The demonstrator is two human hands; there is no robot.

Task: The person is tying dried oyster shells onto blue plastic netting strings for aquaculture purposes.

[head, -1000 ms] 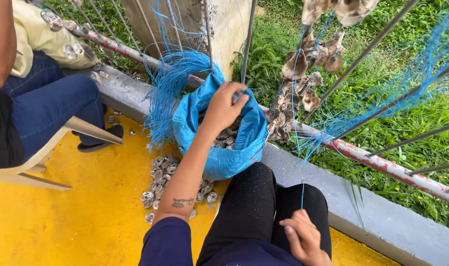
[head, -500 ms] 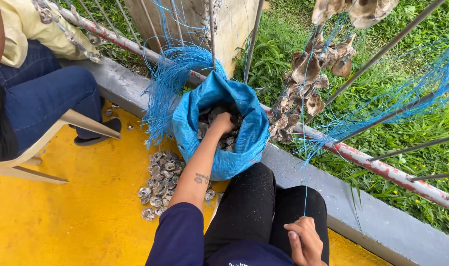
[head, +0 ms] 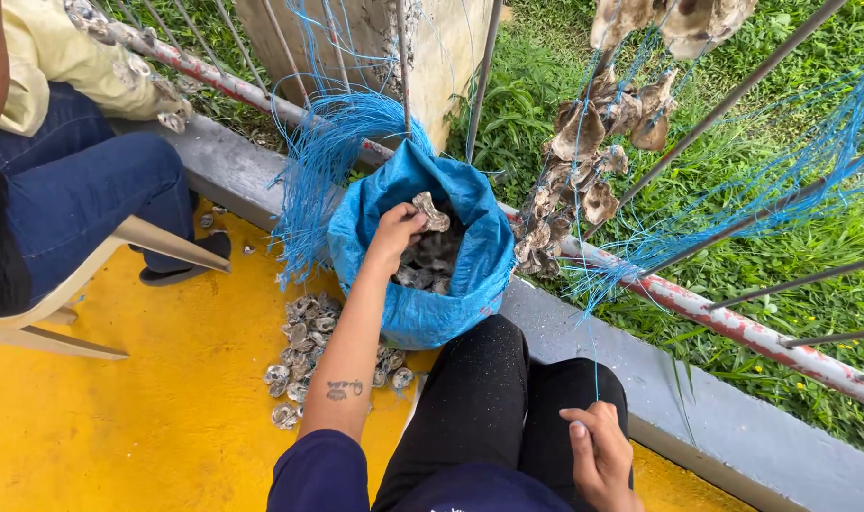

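While the left hand (head: 397,230) reaches into the mouth of the blue woven sack (head: 420,318), its fingers are clamped on one grey oyster shell (head: 431,212), held just above the dark heap of shells inside. Sack sits on the yellow floor (head: 147,427), slumped open, leaning vs. the grey concrete kerb (head: 640,374) right in front of the person's black-trousered knee (head: 489,379). Left forearm is stretched out, small tattoo showing near the elbow. Right hand (head: 598,455) is down low by the right thigh, fingers pinched together on a thin blue string (head: 595,341) that runs straight up twd the railing. Loose pile of small shells (head: 309,356) lies on the floor just left of the sack, touching its base. Behind the sack, a thick bunch of blue twine (head: 327,161) hangs off the rusty red-and-white rail (head: 726,322), fanned out over the sack's rim. Up right, a strung cluster of oyster shells (head: 593,161) dangles on the grass side of the bars, w/ more blue cord (head: 782,190) streaming past it. Far left, another person sits on a pale plastic chair (head: 62,303), blue jeans (head: 81,204) and a dark shoe (head: 181,265) on the yellow floor, well apart from the sack.
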